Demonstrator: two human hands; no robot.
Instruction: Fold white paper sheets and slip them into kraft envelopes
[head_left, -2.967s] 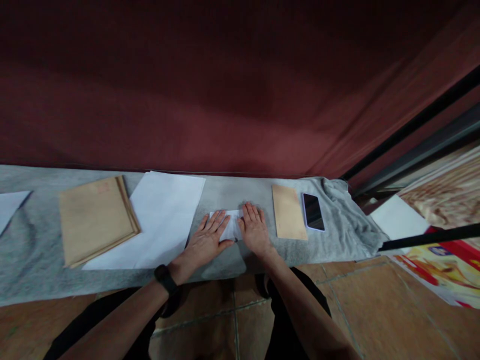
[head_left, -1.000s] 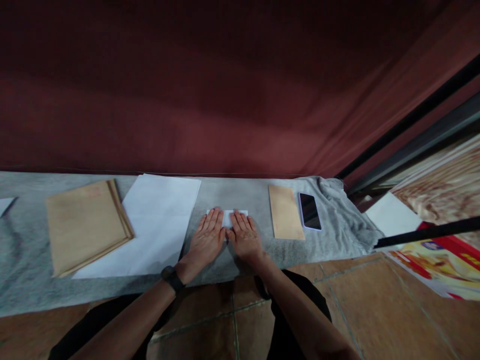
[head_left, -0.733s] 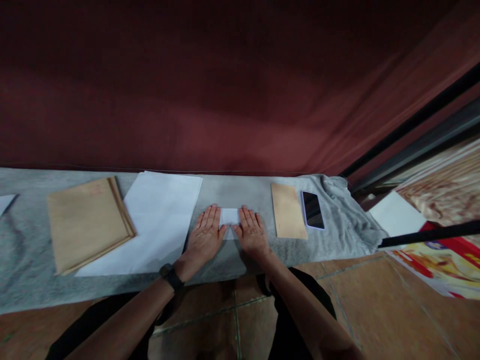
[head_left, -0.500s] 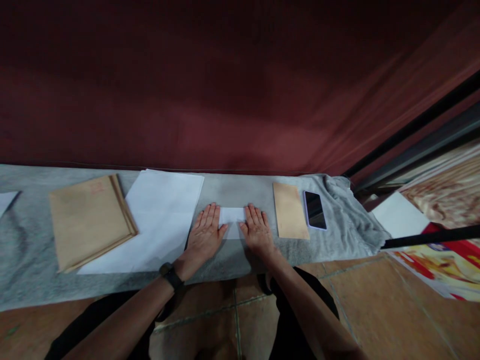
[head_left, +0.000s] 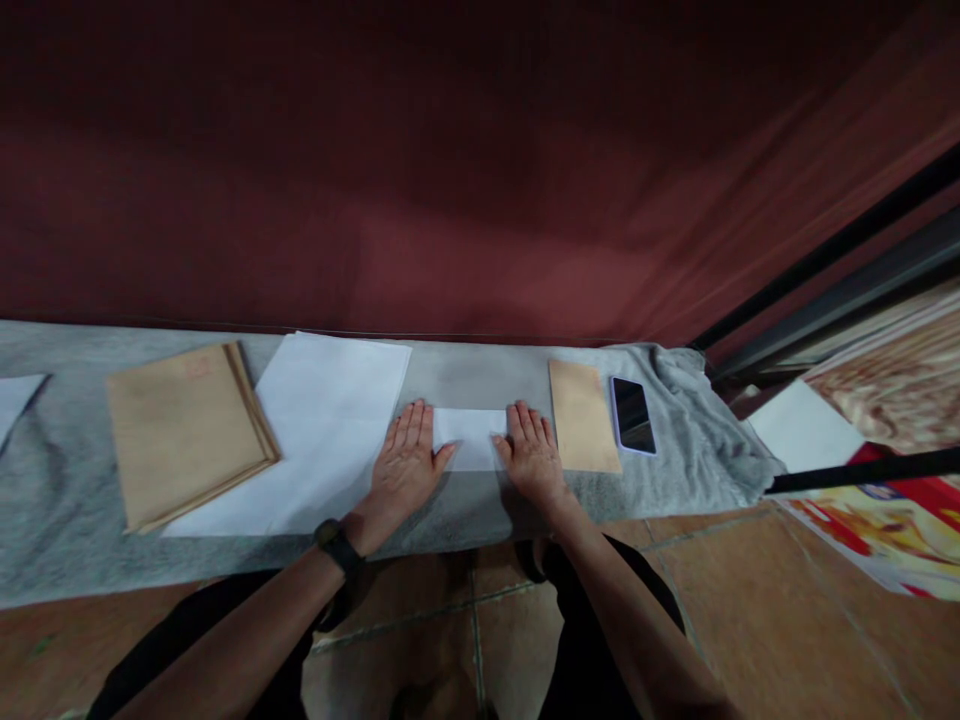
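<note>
A small white sheet of paper [head_left: 470, 438], perhaps folded, lies flat on the grey cloth between my two hands. My left hand [head_left: 406, 458] rests palm down at its left end, fingers stretched out and thumb reaching onto the paper. At the right end my right hand [head_left: 533, 455] also lies flat, its thumb on the paper's edge. Neither hand grips anything. Just left of my left hand are large white sheets [head_left: 337, 400], partly under a stack of brown envelopes [head_left: 184, 430]. A single brown envelope [head_left: 585, 418] lies right of my right hand.
A phone [head_left: 634, 416] lies beyond the single envelope, near rumpled grey cloth [head_left: 694, 430]. A dark red wall or curtain [head_left: 450, 200] rises behind the cloth-covered surface. Black bars [head_left: 847, 475], a white sheet [head_left: 805, 428] and a colourful printed box [head_left: 885, 530] are at the right.
My hands have slid farther apart along the paper, the right one moving right and the left slightly left. More of the white paper shows between them.
</note>
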